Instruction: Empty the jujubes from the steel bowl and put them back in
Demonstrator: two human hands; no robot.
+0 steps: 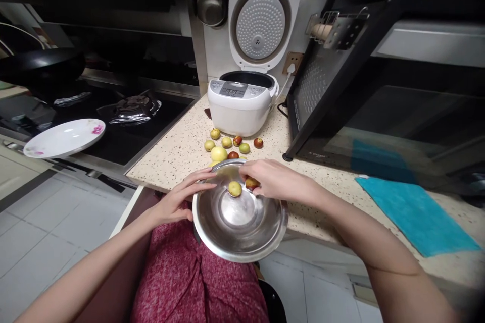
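A stainless steel bowl (235, 239) sits at the counter's front edge, partly overhanging it. My left hand (178, 199) grips its left rim, fingers laid over the edge and thumb outside. Inside the bowl, my right hand (271, 179) closes its fingers round a brownish-red jujube (251, 183). Another jujube (234, 189), yellow-green, lies in the bowl to the left of those fingers. Beyond the bowl several green and red jujubes (244, 148) are scattered on the counter, with a larger pale yellow round fruit (219, 154) among them. The bowl's rim partly hides the nearest fruit.
A white rice cooker (238, 111) with its lid raised stands behind the fruit. To the right are a black oven (397, 96) and a blue cloth (420, 214). On the left, a floral plate (64, 139) rests by the gas stove (136, 106), with a dark wok (41, 63) farther back.
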